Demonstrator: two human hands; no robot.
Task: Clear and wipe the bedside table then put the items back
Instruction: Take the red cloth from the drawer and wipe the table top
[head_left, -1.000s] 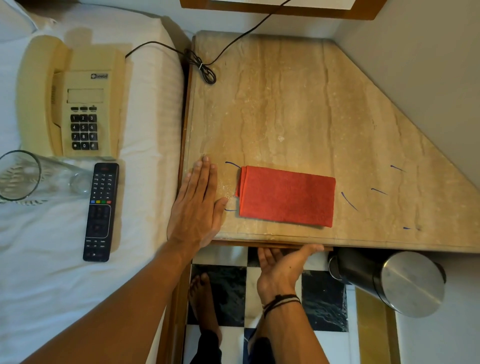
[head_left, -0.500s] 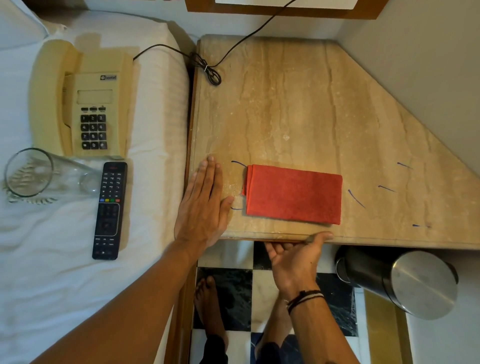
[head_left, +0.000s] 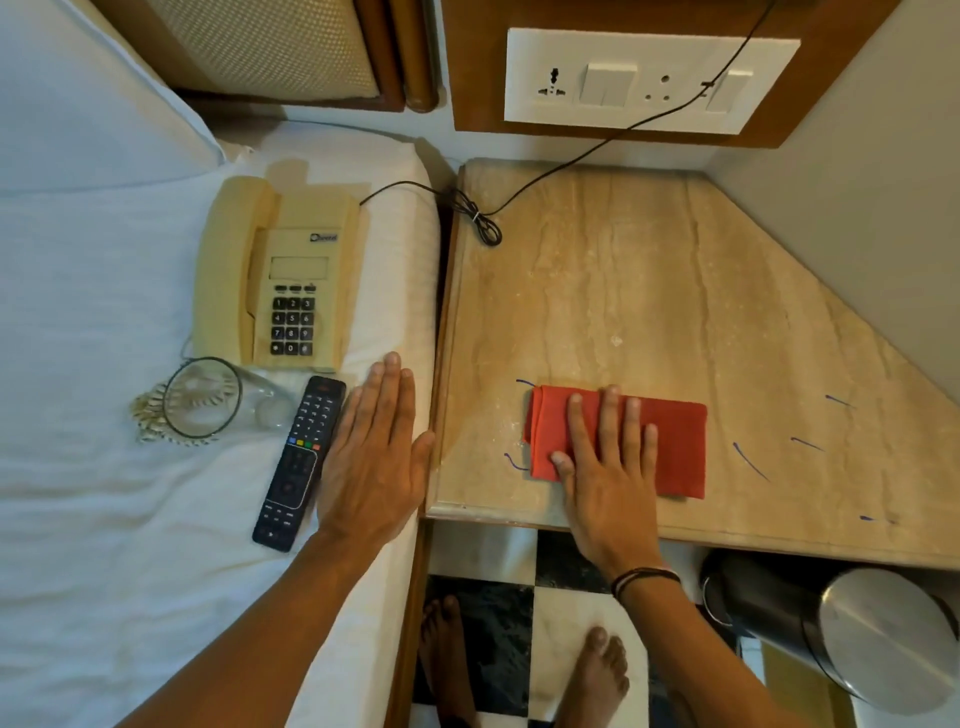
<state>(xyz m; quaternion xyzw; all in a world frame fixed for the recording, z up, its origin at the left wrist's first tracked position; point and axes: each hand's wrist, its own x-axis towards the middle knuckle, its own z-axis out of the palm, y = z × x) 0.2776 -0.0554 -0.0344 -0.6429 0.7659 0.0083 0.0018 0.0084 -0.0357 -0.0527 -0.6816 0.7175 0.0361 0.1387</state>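
Observation:
The marble bedside table (head_left: 649, 291) carries only a folded red cloth (head_left: 680, 447) near its front edge, plus short blue pen marks (head_left: 750, 460). My right hand (head_left: 608, 467) lies flat on the cloth's left half, fingers spread. My left hand (head_left: 376, 457) rests flat and open on the white bed, against the table's left edge. On the bed lie a cream telephone (head_left: 280, 275), a drinking glass (head_left: 208, 397) tipped on its side, and a black remote (head_left: 298, 462) just left of my left hand.
The phone's black cord (head_left: 478, 218) coils on the table's back left corner and runs up past a wall socket panel (head_left: 649, 80). A steel bin (head_left: 862, 634) stands under the table's front right. A shell string (head_left: 145, 415) lies by the glass.
My right hand rose from below the table's front edge and landed on the red cloth. My left hand slid off the table's left edge onto the bed. The view tilted up.

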